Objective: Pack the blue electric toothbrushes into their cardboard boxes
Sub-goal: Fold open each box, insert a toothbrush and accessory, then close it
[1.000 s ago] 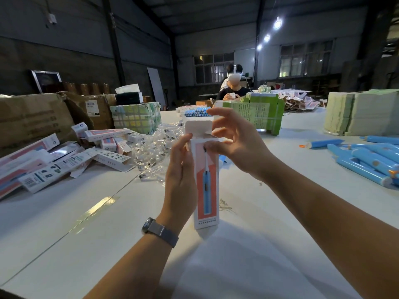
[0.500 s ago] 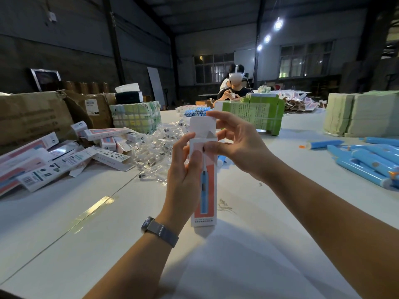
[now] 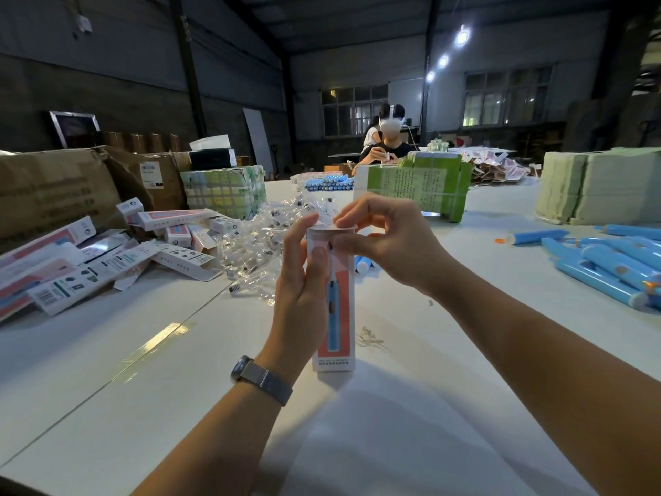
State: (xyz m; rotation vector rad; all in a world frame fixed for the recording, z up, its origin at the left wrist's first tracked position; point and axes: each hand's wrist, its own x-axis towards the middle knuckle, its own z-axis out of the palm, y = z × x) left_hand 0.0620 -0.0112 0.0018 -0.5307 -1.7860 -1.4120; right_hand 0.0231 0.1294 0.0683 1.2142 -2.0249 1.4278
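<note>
Standing upright above the white table (image 3: 447,370), a tall white-and-coral cardboard toothbrush box (image 3: 336,309) with a blue toothbrush printed on its front is held between 2 bare hands. The left hand (image 3: 304,288), with a grey mesh-band watch (image 3: 263,379) on its wrist, is wrapped round the box's left side, thumb laid on the front panel and fingertips reaching the top edge. The right hand (image 3: 388,238) is curled over the top of the box, its fingers and thumb pinching the white top flap (image 3: 332,228), which lies folded flat across the opening. Whether a toothbrush is inside the box cannot be told.

To the right of the box, loose blue electric toothbrushes (image 3: 608,263) are heaped on the table. To its left, a pile of flattened and empty printed cartons (image 3: 107,259) is spread before brown corrugated shipping boxes (image 3: 53,191). Just behind the box, clear plastic sachets of brush heads (image 3: 261,238) are scattered. Farther behind it, a green printed bundle (image 3: 415,184) is seen, and beyond that a seated person (image 3: 386,148).
</note>
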